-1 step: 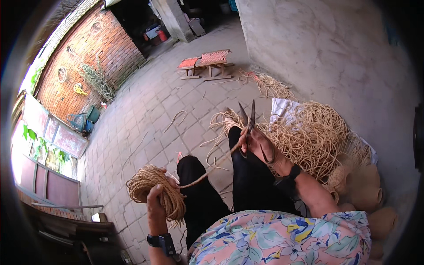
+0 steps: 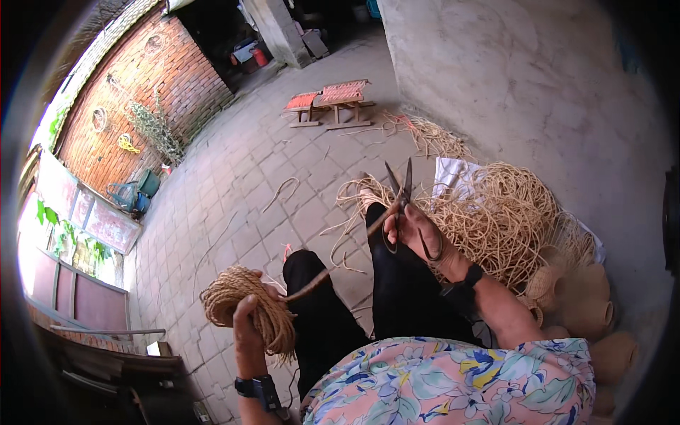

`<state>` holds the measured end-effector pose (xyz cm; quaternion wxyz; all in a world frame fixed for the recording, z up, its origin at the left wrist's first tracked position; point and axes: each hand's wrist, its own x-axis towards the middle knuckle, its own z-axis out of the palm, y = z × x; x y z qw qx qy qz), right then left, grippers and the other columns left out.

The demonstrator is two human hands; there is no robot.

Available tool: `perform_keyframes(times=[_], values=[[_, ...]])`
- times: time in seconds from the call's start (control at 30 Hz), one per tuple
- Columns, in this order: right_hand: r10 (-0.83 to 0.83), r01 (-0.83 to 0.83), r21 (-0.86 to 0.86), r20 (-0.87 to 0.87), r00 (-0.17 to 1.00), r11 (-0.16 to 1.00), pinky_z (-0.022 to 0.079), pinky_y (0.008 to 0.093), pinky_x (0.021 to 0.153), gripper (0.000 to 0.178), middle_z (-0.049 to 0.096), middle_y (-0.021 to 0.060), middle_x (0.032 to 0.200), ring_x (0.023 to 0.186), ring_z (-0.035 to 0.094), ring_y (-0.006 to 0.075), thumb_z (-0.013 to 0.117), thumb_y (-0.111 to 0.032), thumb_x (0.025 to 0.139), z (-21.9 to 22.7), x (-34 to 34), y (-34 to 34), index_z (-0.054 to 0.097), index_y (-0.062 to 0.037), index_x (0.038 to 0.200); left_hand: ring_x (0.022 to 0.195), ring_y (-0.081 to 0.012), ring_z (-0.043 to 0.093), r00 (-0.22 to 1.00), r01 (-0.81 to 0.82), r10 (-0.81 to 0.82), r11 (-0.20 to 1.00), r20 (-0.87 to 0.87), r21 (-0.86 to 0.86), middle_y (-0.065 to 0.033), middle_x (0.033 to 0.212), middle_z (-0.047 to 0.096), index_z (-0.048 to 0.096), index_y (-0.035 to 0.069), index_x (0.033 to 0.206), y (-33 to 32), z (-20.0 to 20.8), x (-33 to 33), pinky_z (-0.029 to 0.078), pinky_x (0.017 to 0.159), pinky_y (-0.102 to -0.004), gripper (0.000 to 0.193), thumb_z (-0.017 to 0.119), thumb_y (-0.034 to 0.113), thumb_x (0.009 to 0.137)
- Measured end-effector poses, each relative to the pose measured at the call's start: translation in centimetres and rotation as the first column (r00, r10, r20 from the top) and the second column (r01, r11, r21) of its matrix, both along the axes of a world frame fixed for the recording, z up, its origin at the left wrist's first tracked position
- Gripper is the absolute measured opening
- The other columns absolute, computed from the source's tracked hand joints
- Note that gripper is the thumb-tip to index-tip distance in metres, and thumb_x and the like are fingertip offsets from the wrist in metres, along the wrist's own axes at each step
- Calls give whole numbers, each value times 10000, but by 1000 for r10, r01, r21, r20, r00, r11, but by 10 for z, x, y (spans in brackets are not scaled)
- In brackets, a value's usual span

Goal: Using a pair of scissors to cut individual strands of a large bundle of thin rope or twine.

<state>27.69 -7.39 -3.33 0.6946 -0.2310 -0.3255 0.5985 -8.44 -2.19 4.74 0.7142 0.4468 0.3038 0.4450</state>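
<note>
My left hand (image 2: pixel 249 319) is wrapped round a thick coil of tan twisted rope (image 2: pixel 237 301) above my left knee. A rope strand (image 2: pixel 308 285) leaves the coil toward my right hand (image 2: pixel 414 234). Its middle is blurred against the paving, so I cannot tell if it is unbroken. Scissors (image 2: pixel 401 185) are in my right hand above my right thigh, dark blades parted and pointing away from me. Some rope (image 2: pixel 382 218) shows beside the fingers of that hand, near the scissors' pivot.
A large heap of loose rope (image 2: pixel 506 219) lies on white cloth (image 2: pixel 453 176) to the right, with several tan woven pieces (image 2: pixel 584 294) nearer me. Two low stools (image 2: pixel 343 92) stand ahead. A plastered wall (image 2: pixel 482 78) rises at the right. Stray strands (image 2: pixel 282 193) lie on the paving.
The strand between my hands looks blurred and broken up in its middle, where it was a plain line before. The coil has shifted slightly left and the scissors slightly right.
</note>
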Motion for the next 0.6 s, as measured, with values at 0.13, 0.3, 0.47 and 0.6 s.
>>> perform_keyframes(times=[0.13, 0.3, 0.47, 0.6], values=[[16, -14, -15, 105, 994, 1000, 425, 243, 726, 394, 570, 33, 854, 789, 526, 90, 584, -423, 950, 0, 8, -10, 543, -60, 1097, 834, -255, 646, 994, -93, 97, 993, 58, -67, -133, 900, 624, 472, 50, 1281, 7, -6, -13, 576, 715, -410, 518, 633, 268, 839], [4, 56, -200, 287, 958, 978, 360, 188, 477, 375, 533, -9, 701, 544, 460, 29, 644, -431, 915, 2, 14, -20, 556, -80, 1012, 879, -275, 642, 979, -118, 137, 984, 153, -131, -135, 969, 618, 465, 76, 1297, 13, -17, -17, 567, 766, -426, 504, 622, 286, 867], [-206, 409, -195, 629, 750, 892, 370, 169, 433, 286, 545, -15, 662, 499, 456, 22, 661, -341, 916, 23, -4, -11, 567, -98, 1035, 928, -290, 643, 991, -70, 84, 988, 103, -135, -140, 1013, 611, 466, 82, 1319, 6, -12, -6, 555, 819, -428, 499, 605, 282, 883], [-306, 137, 279, 758, 577, 950, 502, 265, 582, 341, 606, 15, 802, 630, 558, 114, 652, -98, 852, 46, -51, -9, 558, -81, 1180, 927, -297, 654, 1000, -15, 14, 997, -19, -77, -148, 1028, 631, 453, 58, 1327, -8, -3, 9, 554, 823, -417, 526, 622, 241, 864]])
